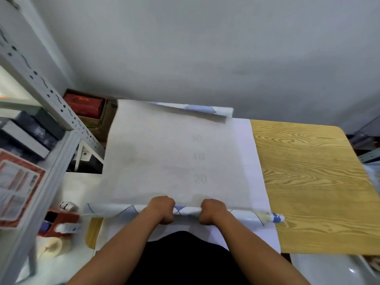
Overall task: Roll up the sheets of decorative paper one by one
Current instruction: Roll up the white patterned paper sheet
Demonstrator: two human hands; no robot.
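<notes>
A sheet of decorative paper [176, 153] is laid face down on the wood-grain desk [312, 182], its pale backing uppermost and faint numerals showing through; the far edge is curled over so that the blue-and-white pattern is seen there. At the near edge a tight roll [187, 210] has been started, and it is gripped from above by the left hand [162, 209] and the right hand [212, 211], set close together near the middle, with the fingers of both curled down round the tube. The ends of the roll are left unsupported: the right end is seen to telescope outward slightly, and the left end reaches toward the red tape dispenser [61, 223] by the metal shelving [61, 112]. For the step to be done well, the tube is probably best turned away from the body in short, even turns, with equal pressure kept on both sides so that the layers do not wander into a cone. The hands might usefully be spread wider, or slid outward between turns, so that the loose ends are drawn tight. The flat part ahead should be kept smooth and square to the roll; the curled far edge may spring back and is best flattened as it is reached.
</notes>
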